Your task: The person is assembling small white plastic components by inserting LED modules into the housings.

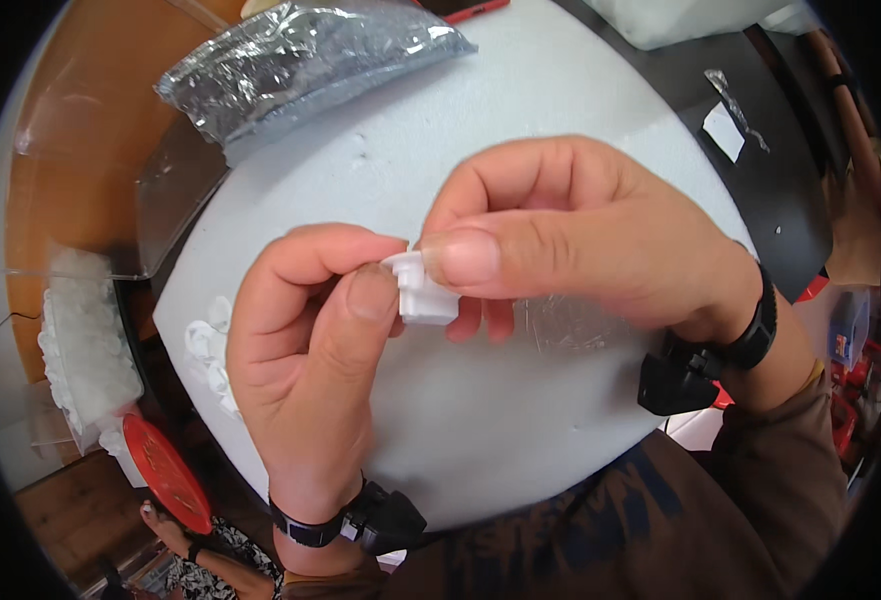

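Note:
A small white plastic part (428,302) with a stepped, boxy body is held up over the white work surface (480,430). My left hand (310,350) pinches its left side between thumb and forefinger. From the other side my right hand (570,225) grips the same part, its thumb pressed on the upper right edge. The fingertips cover much of the part, so its far side is hidden. Just left of my left hand lie several white round pieces (210,345), partly covered by that hand. A clear plastic film piece (570,325) lies under my right hand.
A silvery plastic bag (310,70) lies at the far left of the surface. A bag of white pieces (90,340) and a red tray (165,475) stand off to the left, near another person's hand (165,530). A white scrap (724,132) lies on the dark table at right.

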Available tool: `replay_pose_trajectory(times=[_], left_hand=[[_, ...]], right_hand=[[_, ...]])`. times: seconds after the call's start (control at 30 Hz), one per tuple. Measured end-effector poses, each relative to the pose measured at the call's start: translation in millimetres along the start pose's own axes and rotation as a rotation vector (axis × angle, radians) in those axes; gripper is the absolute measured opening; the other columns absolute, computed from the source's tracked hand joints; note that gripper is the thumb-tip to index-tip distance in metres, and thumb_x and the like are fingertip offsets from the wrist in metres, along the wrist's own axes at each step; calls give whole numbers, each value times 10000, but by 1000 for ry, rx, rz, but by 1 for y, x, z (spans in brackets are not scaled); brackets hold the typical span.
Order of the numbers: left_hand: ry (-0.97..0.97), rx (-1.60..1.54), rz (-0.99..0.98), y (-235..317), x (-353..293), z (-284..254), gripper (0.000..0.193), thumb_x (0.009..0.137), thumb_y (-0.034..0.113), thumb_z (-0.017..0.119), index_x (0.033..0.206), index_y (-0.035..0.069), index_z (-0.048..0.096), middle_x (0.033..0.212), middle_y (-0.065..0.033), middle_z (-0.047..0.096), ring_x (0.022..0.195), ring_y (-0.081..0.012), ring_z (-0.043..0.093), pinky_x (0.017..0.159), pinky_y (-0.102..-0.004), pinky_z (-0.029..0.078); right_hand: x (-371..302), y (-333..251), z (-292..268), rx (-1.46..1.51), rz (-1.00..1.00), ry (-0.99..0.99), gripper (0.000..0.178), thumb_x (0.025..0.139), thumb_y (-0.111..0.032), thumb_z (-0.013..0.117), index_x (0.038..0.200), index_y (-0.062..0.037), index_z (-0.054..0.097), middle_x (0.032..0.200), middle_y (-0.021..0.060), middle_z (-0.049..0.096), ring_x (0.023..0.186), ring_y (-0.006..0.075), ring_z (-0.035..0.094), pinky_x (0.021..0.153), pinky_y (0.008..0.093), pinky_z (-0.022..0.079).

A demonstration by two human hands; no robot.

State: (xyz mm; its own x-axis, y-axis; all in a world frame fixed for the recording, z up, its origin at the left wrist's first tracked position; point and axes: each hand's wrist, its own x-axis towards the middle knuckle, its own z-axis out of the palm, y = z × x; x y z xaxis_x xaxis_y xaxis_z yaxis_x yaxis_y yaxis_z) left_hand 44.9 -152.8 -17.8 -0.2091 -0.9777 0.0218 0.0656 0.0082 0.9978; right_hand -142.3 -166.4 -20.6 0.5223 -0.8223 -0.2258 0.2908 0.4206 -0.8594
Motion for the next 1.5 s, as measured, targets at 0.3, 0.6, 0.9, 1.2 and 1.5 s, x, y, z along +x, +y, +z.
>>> replay_pose_trajectory(times=[0.3,0.6,0.9,1.2,1.5], left_hand=[[-28,310,7,-9,11,-8,152,882,102,564,1002,10,576,881,-7,568,756,-68,488,681,-202,377],[-315,973,224,-23,10,-3,109,754,-44,595,857,-13,604,791,-75,547,719,-171,528,635,-260,413],[-306,1106,266,-24,13,3,97,723,-63,593,789,-6,552,743,-86,521,658,-208,523,614,-272,420],[-70,720,102,-1,2,-2,116,733,-77,592,805,5,554,753,-62,562,624,-153,524,581,-266,434],[-3,37,108,14,-5,-3,115,808,-4,564,917,3,528,838,-89,530,636,-119,496,547,-228,427]], right_hand=[[10,7,-18,33,-269,76,419,924,-293,451,1184,33,497,969,127,621,743,143,612,667,270,510],[7,-10,-25,316,-158,214,306,941,-206,493,1148,18,485,1001,118,603,881,192,614,763,289,518],[13,-2,-25,286,-223,70,426,943,-264,420,1231,49,448,1018,132,607,828,164,611,732,275,509],[11,4,-23,231,-208,40,498,950,-293,368,1257,93,435,1029,145,610,800,147,606,719,268,499],[5,1,-7,268,-48,10,427,948,-230,396,1215,93,478,1027,194,619,760,181,627,698,297,514]])
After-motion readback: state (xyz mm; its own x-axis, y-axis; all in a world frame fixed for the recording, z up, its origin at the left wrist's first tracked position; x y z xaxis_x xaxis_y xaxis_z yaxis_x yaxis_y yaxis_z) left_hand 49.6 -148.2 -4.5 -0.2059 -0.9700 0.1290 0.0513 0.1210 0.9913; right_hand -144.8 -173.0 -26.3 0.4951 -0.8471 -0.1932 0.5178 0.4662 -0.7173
